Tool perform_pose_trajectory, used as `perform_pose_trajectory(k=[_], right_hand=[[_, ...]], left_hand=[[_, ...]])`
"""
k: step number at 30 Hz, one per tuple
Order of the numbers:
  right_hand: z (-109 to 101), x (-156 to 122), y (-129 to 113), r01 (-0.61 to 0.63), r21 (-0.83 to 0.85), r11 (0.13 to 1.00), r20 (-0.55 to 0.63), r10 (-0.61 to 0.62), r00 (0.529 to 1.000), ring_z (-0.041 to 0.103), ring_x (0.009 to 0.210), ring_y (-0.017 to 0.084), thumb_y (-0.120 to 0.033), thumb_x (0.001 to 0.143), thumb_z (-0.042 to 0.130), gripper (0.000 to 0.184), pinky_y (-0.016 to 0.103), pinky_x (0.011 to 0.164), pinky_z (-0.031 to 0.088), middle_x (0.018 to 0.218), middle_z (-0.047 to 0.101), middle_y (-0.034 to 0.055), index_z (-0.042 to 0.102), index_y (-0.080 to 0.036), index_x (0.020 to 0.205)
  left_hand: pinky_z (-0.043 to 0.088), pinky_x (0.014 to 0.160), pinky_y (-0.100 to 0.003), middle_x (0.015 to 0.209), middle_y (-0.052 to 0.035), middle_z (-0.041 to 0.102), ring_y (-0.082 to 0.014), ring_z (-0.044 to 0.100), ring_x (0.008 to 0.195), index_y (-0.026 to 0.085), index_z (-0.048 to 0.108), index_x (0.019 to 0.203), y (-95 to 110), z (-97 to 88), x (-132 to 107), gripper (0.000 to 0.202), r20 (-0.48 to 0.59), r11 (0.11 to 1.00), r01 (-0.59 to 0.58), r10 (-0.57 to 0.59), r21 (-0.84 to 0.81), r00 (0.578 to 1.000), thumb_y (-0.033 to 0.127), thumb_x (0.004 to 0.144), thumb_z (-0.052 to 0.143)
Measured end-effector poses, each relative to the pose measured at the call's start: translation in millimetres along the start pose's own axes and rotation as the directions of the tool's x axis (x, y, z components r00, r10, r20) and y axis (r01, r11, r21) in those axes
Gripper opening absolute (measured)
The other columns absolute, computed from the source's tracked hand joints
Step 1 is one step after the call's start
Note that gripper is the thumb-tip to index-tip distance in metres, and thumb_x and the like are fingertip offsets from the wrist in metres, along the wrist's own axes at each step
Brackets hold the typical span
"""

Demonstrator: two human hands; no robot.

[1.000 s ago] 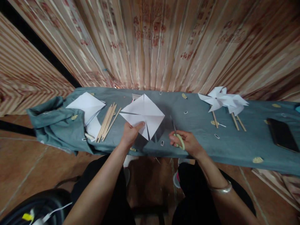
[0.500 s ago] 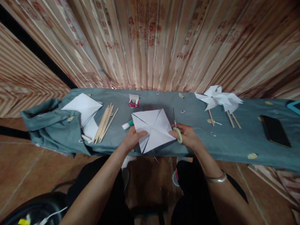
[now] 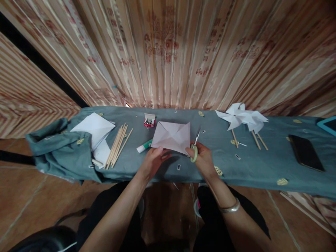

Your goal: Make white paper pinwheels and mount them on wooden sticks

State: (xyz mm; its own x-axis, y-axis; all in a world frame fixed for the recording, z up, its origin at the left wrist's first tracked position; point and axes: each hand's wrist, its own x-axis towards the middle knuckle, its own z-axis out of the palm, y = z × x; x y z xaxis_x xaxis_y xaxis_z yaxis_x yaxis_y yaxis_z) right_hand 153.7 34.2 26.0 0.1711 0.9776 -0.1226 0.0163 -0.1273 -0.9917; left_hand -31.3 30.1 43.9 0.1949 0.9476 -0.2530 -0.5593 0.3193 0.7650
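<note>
A white square sheet of paper [image 3: 172, 136] with cuts running in from its corners is held just above the cloth-covered table. My left hand [image 3: 152, 161] is at its near left edge, thumb against the edge and fingers loosely curled below. At the near right corner, my right hand [image 3: 201, 159] pinches the paper. The same hand carries scissors [image 3: 194, 154] with pale green handles, blades pointing away from me. Left of the sheet lies a glue stick [image 3: 144, 146] with a green and white body. Behind it stands an open red box [image 3: 149, 120] of small metal pins.
Wooden sticks [image 3: 118, 147] lie at left beside white paper sheets [image 3: 93, 127]. Finished paper pinwheels [image 3: 241, 117] on sticks rest at right. Farther right are a black phone [image 3: 306, 153] and a blue-edged object [image 3: 328, 125]. A patterned curtain [image 3: 168, 52] hangs behind the table.
The sheet has turned, and its near edge now faces me. My right hand has moved left with the scissors; my left hand's thumb has slid from the sheet's top to its edge.
</note>
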Motion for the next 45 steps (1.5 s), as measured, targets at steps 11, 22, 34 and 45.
perform_pose_trajectory(k=[11, 22, 34, 45], right_hand=[[32, -6, -11, -0.001, 0.007, 1.0, 0.127, 0.0, 0.992, 0.058, 0.065, 0.016, -0.043, 0.063, 0.073, 0.033, 0.027, 0.061, 0.046, 0.072, 0.066, 0.0008, 0.064, -0.019, 0.085], [18, -20, -8, -0.176, -0.144, 0.974, 0.548, 0.227, 0.805, 0.062, 0.065, 0.015, -0.058, 0.069, 0.069, 0.047, 0.023, 0.054, 0.044, 0.075, 0.069, 0.0052, 0.065, -0.016, 0.091], [14, -29, -10, -0.184, -0.245, 0.952, 0.67, 0.303, 0.678, 0.055, 0.058, 0.011, -0.05, 0.073, 0.067, 0.037, 0.023, 0.054, 0.042, 0.067, 0.064, 0.0033, 0.066, -0.014, 0.081], [15, -28, -10, -0.146, -0.247, 0.958, 0.673, 0.278, 0.685, 0.056, 0.057, 0.012, -0.05, 0.074, 0.066, 0.035, 0.023, 0.053, 0.043, 0.066, 0.065, 0.0035, 0.068, -0.015, 0.08]], left_hand=[[0.047, 0.094, -0.037, 0.108, -0.0098, 0.071, -0.0234, 0.065, 0.102, 0.015, 0.064, 0.108, -5, 3.3, 14, 0.051, -0.294, 0.982, -0.17, 0.189, 0.087, 0.937, 0.024, 0.06, 0.079], [0.046, 0.096, -0.036, 0.102, -0.0078, 0.072, -0.022, 0.065, 0.098, 0.015, 0.066, 0.105, 15, -22.2, 17, 0.05, -0.379, 0.915, -0.315, 0.393, 0.254, 0.838, 0.022, 0.058, 0.08], [0.049, 0.089, -0.035, 0.091, -0.0059, 0.072, -0.0225, 0.065, 0.095, 0.017, 0.067, 0.102, 19, -19.2, 11, 0.047, -0.363, 0.884, -0.318, 0.437, 0.343, 0.823, 0.025, 0.058, 0.08], [0.047, 0.087, -0.033, 0.092, -0.0045, 0.072, -0.0208, 0.064, 0.091, 0.018, 0.069, 0.09, 18, -14.8, 10, 0.035, -0.366, 0.89, -0.286, 0.414, 0.356, 0.833, 0.025, 0.057, 0.079]])
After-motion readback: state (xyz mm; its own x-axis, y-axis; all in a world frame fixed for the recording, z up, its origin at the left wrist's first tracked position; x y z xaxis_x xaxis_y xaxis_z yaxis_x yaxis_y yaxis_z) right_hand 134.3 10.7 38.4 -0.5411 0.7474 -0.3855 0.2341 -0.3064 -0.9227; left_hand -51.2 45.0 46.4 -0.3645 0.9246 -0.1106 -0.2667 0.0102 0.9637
